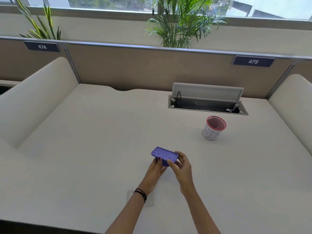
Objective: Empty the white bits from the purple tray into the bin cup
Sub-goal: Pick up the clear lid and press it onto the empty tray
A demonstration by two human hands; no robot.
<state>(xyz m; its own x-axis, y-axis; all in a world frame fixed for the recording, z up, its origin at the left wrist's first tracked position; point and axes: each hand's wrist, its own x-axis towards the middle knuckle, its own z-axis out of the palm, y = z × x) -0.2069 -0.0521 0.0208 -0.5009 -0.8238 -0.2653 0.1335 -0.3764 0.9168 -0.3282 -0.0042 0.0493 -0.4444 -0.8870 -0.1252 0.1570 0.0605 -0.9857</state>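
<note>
The purple tray (164, 155) is held just above the white desk (101, 132), near the middle. It is tilted, and a flat face with small holes shows toward me. My left hand (157, 166) grips its near left side from below. My right hand (179, 163) grips its right end. The bin cup (214, 128), a pink mesh cup wrapped in white paper marked "BIN", stands upright to the far right of the tray, well apart from both hands. No white bits are visible.
An open cable hatch (207, 102) with a raised lid lies behind the bin cup. White side dividers (37, 98) flank the desk, with a brown partition (135, 68) at the back. A faint clear sheet (150, 198) lies on the desk under my wrists.
</note>
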